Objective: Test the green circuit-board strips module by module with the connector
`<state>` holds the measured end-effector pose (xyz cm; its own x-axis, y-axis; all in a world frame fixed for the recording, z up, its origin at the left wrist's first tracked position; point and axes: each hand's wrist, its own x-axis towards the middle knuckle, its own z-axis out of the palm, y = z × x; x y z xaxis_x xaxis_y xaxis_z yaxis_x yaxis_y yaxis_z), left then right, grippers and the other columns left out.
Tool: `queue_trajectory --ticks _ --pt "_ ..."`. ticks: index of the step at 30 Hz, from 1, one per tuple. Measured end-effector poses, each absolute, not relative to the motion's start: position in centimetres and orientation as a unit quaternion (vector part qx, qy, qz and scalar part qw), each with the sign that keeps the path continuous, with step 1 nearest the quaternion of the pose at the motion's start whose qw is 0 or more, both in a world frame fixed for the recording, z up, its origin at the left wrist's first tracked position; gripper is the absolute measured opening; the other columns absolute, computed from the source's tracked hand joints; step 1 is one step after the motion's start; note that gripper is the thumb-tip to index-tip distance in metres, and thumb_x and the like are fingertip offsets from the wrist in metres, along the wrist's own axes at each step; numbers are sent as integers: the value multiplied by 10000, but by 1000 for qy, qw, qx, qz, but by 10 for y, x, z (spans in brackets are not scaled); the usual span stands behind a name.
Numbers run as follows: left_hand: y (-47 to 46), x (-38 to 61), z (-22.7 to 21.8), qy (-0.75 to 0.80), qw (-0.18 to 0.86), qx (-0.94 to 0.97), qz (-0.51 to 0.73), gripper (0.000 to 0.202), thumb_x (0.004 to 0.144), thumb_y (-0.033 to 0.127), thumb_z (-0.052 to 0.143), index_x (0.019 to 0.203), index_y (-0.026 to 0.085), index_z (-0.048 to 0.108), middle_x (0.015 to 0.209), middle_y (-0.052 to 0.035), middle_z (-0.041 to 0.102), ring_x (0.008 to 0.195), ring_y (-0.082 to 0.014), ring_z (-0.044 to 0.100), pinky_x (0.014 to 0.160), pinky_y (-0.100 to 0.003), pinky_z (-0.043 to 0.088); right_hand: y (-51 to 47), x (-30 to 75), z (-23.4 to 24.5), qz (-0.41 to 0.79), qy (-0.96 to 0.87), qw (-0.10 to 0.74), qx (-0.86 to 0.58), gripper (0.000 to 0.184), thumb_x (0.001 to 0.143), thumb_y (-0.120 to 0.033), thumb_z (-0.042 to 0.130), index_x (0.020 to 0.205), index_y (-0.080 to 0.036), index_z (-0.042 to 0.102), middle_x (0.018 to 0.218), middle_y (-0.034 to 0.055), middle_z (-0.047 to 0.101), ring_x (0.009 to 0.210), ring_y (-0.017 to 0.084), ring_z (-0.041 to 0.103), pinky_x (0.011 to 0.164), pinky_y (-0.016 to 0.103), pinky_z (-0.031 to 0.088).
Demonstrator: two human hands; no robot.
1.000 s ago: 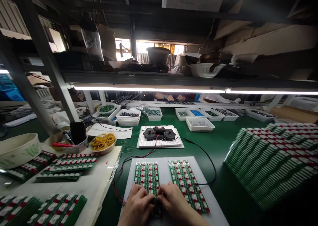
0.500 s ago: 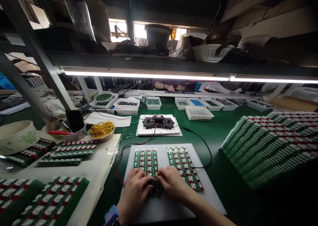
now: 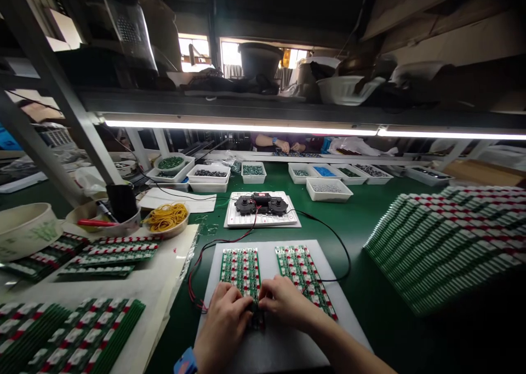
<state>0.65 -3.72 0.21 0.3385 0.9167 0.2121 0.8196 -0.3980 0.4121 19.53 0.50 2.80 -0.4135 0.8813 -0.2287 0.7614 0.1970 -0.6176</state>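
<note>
Although little has shifted since a moment ago, left hand (image 3: pixel 222 330) and right hand (image 3: pixel 285 302) stay curled together at the near end of the green circuit-board panel (image 3: pixel 240 270) on the white mat (image 3: pixel 271 352), grip hidden.

Two green circuit-board panels (image 3: pixel 240 272) side by side on a white mat (image 3: pixel 271 346) — rows of red-and-white parts.

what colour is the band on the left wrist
The wristband is blue, best seen in the head view.
</note>
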Motion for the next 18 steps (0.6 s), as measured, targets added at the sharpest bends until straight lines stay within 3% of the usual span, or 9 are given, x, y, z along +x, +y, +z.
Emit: queue_trajectory --ticks 10,18 --pt "-30 6 11 547 163 803 173 208 806 114 662 924 259 755 845 -21 654 959 -236 533 875 -386 457 15 195 31 376 -772 70 -508 163 732 -195 648 856 -221 750 805 14 706 785 170 609 660 212 384" --pt "-32 4 3 543 162 796 213 248 796 110 646 975 251 745 868 -25 652 933 -221 550 857 -369 467 4 196 22 323 -780 103 -525 180 816 -252 581 892 -220 741 878 48 689 858 194 593 754 241 402"
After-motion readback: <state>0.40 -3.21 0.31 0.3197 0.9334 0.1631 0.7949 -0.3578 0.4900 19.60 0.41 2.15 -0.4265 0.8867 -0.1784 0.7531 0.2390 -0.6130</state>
